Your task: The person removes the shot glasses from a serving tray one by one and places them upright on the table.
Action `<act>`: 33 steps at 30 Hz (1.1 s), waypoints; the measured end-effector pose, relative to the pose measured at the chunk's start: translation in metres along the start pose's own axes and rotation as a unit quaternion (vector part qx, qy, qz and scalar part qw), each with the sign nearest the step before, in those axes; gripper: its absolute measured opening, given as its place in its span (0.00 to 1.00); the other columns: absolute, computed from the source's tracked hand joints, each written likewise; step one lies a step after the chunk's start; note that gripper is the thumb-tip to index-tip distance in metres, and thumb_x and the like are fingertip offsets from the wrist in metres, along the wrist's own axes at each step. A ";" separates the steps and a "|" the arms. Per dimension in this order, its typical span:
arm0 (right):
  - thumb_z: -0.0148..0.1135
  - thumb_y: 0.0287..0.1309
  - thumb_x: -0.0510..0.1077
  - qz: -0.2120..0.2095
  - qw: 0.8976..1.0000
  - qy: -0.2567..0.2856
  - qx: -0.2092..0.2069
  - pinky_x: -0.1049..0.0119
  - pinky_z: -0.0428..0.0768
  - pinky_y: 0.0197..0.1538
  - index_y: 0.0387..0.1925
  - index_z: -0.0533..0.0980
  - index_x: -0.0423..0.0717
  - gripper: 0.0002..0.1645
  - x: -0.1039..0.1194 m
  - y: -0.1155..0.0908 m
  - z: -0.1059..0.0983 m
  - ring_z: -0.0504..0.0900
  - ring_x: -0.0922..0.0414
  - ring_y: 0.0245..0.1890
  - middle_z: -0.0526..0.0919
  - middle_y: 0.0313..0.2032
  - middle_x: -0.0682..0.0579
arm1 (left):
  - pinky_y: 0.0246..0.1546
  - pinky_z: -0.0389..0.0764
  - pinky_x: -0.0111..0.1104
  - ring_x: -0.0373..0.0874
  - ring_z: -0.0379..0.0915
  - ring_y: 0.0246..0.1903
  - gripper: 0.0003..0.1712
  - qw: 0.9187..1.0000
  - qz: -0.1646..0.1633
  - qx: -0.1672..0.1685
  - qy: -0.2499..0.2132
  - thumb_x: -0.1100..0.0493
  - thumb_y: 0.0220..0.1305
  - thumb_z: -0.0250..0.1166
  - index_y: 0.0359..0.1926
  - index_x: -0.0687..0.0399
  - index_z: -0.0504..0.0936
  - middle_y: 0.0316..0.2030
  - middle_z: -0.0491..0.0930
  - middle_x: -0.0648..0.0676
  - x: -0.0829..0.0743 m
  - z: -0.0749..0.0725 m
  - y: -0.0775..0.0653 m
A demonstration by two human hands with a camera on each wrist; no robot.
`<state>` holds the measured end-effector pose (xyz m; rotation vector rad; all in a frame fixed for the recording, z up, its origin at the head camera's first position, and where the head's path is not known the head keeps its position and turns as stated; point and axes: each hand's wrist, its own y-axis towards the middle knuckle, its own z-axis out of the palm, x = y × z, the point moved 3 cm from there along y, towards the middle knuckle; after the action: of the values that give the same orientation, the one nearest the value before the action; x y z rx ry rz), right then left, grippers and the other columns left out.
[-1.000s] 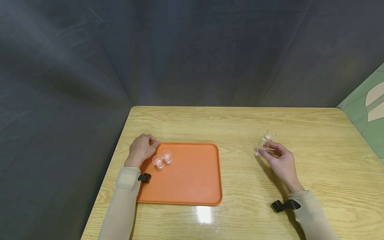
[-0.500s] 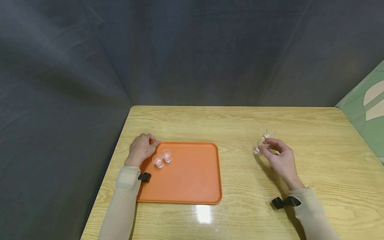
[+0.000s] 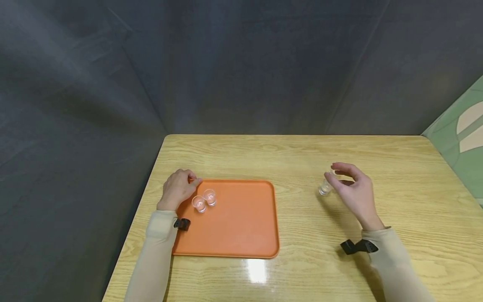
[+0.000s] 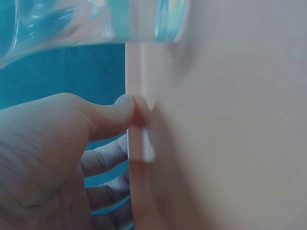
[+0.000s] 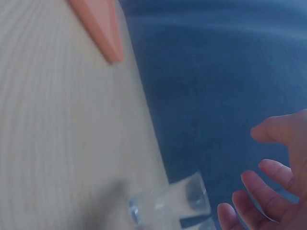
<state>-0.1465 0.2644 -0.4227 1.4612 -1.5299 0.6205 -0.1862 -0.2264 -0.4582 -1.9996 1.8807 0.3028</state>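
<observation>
Wood-grain table [image 3: 302,272] is bearing shot glass [image 3: 324,188] right of orange tray [image 3: 235,222]; right hand [image 3: 355,195] hovering beside it, fingers [image 5: 261,194] parted, empty; left hand [image 3: 176,189] pinching tray rim [image 4: 135,76]. Spreading wider likely avoids tipping.

Bench [image 3: 302,268] well lit, glare spot nr tray [image 3: 241,226]; soft shadow by R sleeve [image 3: 396,264]; wrist pics bluish, blurry.

Curtained booth — dark cloth [image 3: 241,67] on 2 sides, wood-grain table [image 3: 302,268].
</observation>
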 end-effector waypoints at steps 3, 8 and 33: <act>0.73 0.68 0.48 -0.003 1.000 0.008 0.007 0.82 0.78 0.48 0.57 0.84 0.44 0.21 0.009 0.001 0.003 0.83 0.67 0.51 0.86 0.49 0.68 | 0.41 0.79 0.47 0.55 0.79 0.41 0.19 1.000 0.002 -0.001 -0.003 0.43 0.75 0.67 0.49 0.54 0.87 0.47 0.83 0.60 -0.001 0.000 -0.001; 0.73 0.68 0.46 -0.010 1.000 0.020 0.020 0.83 0.78 0.47 0.57 0.83 0.43 0.20 0.021 0.001 0.014 0.83 0.68 0.49 0.86 0.49 0.66 | 0.43 0.80 0.48 0.55 0.79 0.42 0.19 1.000 0.000 -0.002 -0.004 0.43 0.74 0.67 0.48 0.54 0.87 0.48 0.84 0.60 0.000 0.001 0.000; 0.74 0.66 0.43 -0.048 0.991 0.062 0.111 0.74 0.81 0.47 0.55 0.84 0.42 0.19 0.066 -0.003 0.079 0.84 0.63 0.49 0.88 0.54 0.45 | 0.43 0.80 0.49 0.55 0.80 0.43 0.20 1.000 0.000 -0.002 -0.005 0.42 0.74 0.68 0.49 0.54 0.87 0.48 0.83 0.59 0.001 0.001 0.001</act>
<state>-0.1577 0.1639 -0.4033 1.6206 -1.3203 0.8288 -0.1872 -0.2266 -0.4591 -1.9974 1.8742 0.3157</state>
